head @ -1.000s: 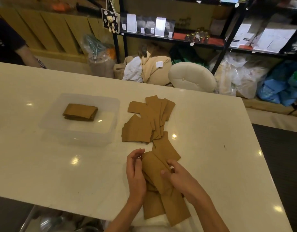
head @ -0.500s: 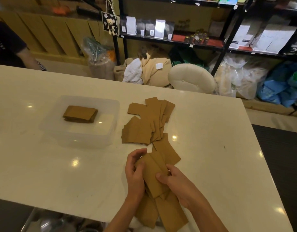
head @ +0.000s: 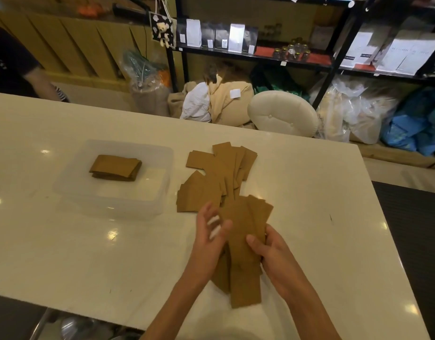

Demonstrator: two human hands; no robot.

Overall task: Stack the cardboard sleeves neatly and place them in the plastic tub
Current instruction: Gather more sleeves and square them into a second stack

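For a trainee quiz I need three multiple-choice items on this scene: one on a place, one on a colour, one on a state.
1. The plastic tub stands where from the loose sleeves? A right; B left; C on top.
2. The stack in the tub is: A white; B blue; C brown.
3. The right hand: A grips a sleeve bundle; B lies flat; C holds the tub.
Key: 1B, the tub lies left of the pile; 2C, brown cardboard shows inside; 3A, its thumb clamps the bundle.

Matt brown cardboard sleeves (head: 243,241); translucent plastic tub (head: 113,192); glossy table (head: 89,253).
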